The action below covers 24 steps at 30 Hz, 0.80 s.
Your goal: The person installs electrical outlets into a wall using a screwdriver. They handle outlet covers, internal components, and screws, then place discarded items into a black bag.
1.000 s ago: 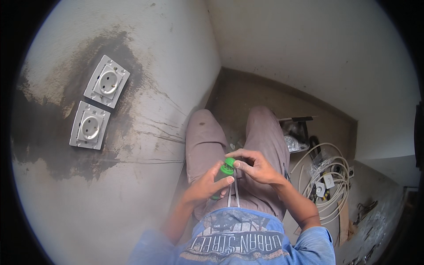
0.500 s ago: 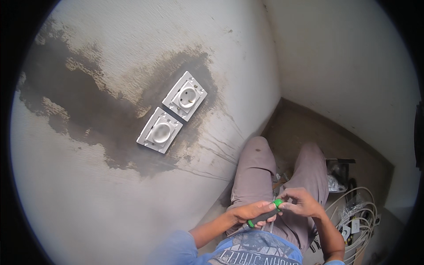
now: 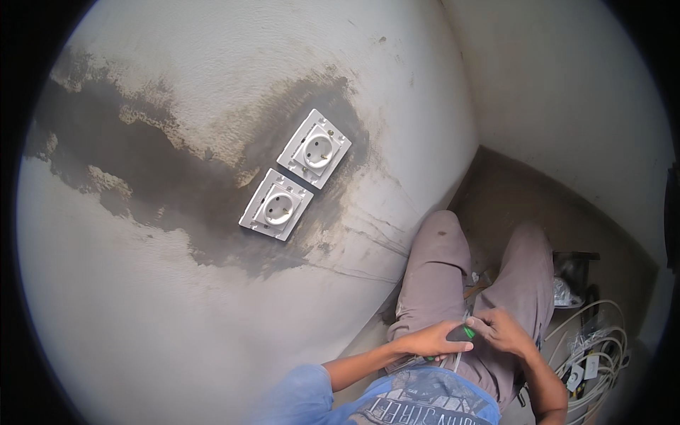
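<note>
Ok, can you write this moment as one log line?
left hand: gripping green-and-black tool; right hand: at its green end; wall: two white sockets; floor: loops of pale cable

Blue short-sleeved shirt (image 3: 397,400) with dark print (image 3: 439,404), mauve-grey trousers (image 3: 433,290)

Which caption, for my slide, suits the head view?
Near two wall sockets, left hand grips green-black handle, right hand close.

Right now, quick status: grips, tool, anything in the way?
Left grip closed around green-black handle; right grip at one end. Cable coil beside right leg, apart from both grips.
</note>
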Each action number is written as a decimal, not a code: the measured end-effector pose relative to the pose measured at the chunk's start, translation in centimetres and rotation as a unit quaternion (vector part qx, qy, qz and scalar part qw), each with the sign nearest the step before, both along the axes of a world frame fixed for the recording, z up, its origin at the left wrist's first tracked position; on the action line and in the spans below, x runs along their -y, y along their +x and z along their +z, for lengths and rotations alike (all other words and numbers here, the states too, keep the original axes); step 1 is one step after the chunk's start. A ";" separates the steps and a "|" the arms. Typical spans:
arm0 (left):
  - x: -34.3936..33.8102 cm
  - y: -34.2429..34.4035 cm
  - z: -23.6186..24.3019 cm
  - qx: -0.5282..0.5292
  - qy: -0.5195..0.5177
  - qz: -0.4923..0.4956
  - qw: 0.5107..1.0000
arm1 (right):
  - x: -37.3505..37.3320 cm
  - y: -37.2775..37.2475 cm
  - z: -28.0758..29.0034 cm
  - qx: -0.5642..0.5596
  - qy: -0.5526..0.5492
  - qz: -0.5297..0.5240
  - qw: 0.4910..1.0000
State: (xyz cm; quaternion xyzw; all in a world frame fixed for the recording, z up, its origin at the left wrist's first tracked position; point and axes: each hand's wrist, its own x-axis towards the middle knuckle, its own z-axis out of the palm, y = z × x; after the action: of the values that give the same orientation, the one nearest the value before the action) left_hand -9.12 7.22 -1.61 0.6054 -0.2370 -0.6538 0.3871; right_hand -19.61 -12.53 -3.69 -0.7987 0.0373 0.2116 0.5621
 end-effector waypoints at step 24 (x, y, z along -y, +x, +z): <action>0.6 -0.7 0.3 -0.034 0.062 0.003 0.997 | -1.3 -1.4 -1.7 0.210 0.017 -0.114 0.971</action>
State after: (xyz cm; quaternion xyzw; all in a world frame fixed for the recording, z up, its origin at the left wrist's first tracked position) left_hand -9.82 6.63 -1.32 0.6061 -0.1806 -0.6864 0.3590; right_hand -21.01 -11.25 -5.43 -0.8060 0.0051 -0.0258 0.5913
